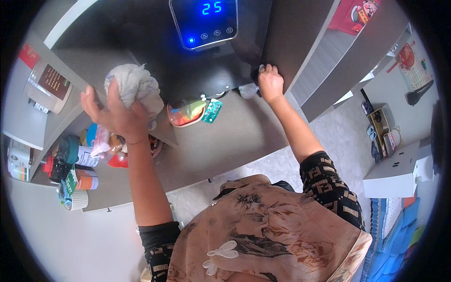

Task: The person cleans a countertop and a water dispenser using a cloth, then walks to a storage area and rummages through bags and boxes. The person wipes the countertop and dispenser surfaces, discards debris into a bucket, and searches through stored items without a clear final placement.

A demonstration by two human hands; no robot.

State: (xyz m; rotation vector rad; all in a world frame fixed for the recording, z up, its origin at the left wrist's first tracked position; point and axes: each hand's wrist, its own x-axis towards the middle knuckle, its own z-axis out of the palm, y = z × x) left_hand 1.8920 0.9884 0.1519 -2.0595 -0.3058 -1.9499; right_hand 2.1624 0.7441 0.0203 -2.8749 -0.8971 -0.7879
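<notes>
My left hand (pixel 120 115) is raised at the left, with a crumpled white cloth (pixel 136 87) between thumb and forefinger. Its other fingers point outward past the cloth. Farther right, my right hand (pixel 270 83) is closed beside the lower right corner of a glossy black appliance (pixel 141 28) with a lit blue display. A small pale bit shows at its fingertips, and I cannot make out what it is. Under the appliance's edge, next to that hand, lies a clear crumpled plastic piece (pixel 248 90). An open oval container (pixel 185 113) with colourful contents and a green blister pack (pixel 213 111) sit between my hands.
Grey cabinet panels (pixel 298 35) rise on the right, near my right wrist. Bottles and jars (pixel 77 152) crowd the shelf at left, below a jar with a brown label (pixel 49 87). A white cabinet (pixel 392 176) and blue bedding (pixel 387 235) are at far right.
</notes>
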